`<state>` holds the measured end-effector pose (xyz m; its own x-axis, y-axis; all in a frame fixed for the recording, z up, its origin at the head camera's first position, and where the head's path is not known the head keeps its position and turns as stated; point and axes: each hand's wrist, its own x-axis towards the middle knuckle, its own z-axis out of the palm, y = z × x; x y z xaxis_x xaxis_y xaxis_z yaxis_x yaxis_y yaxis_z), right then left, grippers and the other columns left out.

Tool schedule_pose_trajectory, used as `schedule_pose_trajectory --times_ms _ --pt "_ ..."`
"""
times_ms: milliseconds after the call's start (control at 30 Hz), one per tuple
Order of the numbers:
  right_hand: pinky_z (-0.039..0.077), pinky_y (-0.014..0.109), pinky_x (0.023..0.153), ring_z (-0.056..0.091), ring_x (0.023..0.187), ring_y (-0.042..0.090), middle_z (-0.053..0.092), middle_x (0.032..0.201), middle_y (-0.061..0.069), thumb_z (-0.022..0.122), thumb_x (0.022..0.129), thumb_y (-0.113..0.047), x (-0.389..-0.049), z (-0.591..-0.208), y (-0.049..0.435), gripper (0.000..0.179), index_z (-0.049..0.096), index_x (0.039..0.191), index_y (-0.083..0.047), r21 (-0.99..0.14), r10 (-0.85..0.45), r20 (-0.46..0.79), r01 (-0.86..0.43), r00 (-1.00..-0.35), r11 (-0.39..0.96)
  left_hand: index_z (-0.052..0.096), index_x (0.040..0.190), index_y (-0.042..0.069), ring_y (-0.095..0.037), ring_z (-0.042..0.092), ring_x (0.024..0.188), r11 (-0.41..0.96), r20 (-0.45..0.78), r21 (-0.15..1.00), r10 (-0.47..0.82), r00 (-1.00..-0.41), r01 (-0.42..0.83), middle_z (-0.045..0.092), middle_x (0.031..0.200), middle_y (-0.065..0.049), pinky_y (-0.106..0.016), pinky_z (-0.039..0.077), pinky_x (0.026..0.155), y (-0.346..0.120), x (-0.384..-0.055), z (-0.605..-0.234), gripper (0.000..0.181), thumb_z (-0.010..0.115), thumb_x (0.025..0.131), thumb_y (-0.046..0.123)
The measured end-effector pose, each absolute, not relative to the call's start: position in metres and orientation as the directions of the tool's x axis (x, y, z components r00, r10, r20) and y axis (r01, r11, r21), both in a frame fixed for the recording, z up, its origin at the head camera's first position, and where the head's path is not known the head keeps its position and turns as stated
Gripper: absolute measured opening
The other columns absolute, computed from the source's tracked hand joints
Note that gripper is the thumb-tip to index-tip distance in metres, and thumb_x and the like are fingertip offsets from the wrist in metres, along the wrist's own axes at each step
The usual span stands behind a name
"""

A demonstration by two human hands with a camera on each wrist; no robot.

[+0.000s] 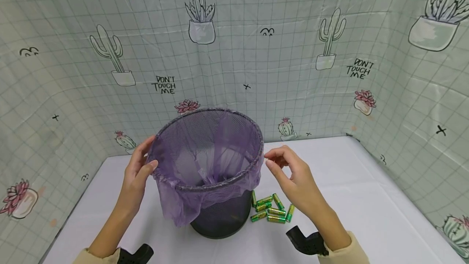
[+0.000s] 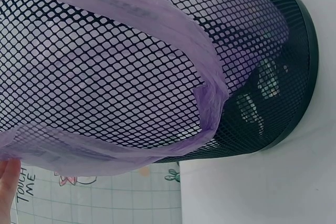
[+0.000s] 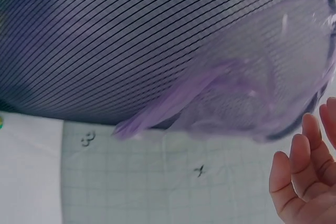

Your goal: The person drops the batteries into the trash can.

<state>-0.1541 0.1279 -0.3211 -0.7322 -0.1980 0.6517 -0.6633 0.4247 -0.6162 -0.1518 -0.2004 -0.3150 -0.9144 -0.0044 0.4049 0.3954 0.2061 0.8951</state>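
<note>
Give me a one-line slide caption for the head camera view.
Left hand grips the purple bag at the mesh bin's rim; right hand hovers beside it, above green batteries.

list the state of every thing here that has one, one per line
bin: upright on the table, lined
purple bag: inside the bin, edge folded out over the rim
batteries: lying loose in a cluster beside the bin's base
left hand: holding the bag at the rim
right hand: relaxed, just off the rim
</note>
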Motion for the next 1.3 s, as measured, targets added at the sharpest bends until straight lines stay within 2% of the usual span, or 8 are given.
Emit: schedule_pose_trajectory --times_ms 333,467,700,1033,1300 --pt "0.044 0.021 0.072 0.050 0.083 0.003 0.060 0.095 -0.007 0.055 0.092 -0.010 -0.155 -0.365 0.162 0.013 0.063 0.101 -0.013 -0.717 -0.128 0.478 -0.470 -0.869 0.514 0.031 0.144 0.013 -0.011 0.042 0.117 0.216 0.405 0.893 -0.007 -0.914 0.394 0.039 0.134 0.002 -0.015 0.036 0.088 -0.201 -0.151 -0.313 0.053 0.038 0.091 0.011" --pt "0.045 0.022 0.070 0.050 0.082 0.002 0.061 0.095 -0.004 0.056 0.092 -0.012 -0.157 -0.385 0.175 0.013 0.063 0.103 -0.009 -0.740 -0.112 0.398 -0.391 -0.911 0.547 0.031 0.144 0.013 -0.010 0.041 0.117 0.223 0.405 0.892 -0.008 -0.914 0.393 0.038 0.135 0.003 -0.015 0.036 0.088 -0.201 -0.152 -0.314 0.053 0.038 0.092 0.011" --pt "0.044 0.022 0.071 0.050 0.084 0.002 0.064 0.100 0.002 0.058 0.091 -0.023 -0.162 -0.413 0.192 0.023 0.063 0.108 -0.009 -0.789 -0.063 0.171 -0.175 -0.983 0.588 0.031 0.144 0.012 -0.009 0.040 0.118 0.204 0.411 0.893 -0.002 -0.912 0.402 0.037 0.136 0.005 -0.015 0.034 0.088 -0.200 -0.152 -0.316 0.053 0.039 0.092 0.011" --pt "0.042 0.025 0.066 0.053 0.081 0.012 0.061 0.096 0.005 0.061 0.088 -0.022 -0.170 -0.447 0.206 0.030 0.062 0.114 -0.006 -0.827 -0.071 -0.055 0.006 -0.996 0.563 0.031 0.144 0.011 -0.009 0.040 0.117 0.203 0.417 0.890 -0.003 -0.909 0.408 0.038 0.135 0.005 -0.015 0.035 0.086 -0.201 -0.153 -0.316 0.054 0.038 0.091 0.010" --pt "0.042 0.022 0.056 0.047 0.065 0.007 0.055 0.086 0.006 0.062 0.086 -0.017 -0.171 -0.465 0.214 0.035 0.060 0.118 -0.002 -0.861 -0.161 -0.107 0.010 -0.981 0.508 0.031 0.144 0.011 -0.009 0.040 0.118 0.202 0.414 0.892 -0.004 -0.910 0.405 0.038 0.135 0.004 -0.015 0.035 0.087 -0.201 -0.153 -0.316 0.053 0.038 0.092 0.010"
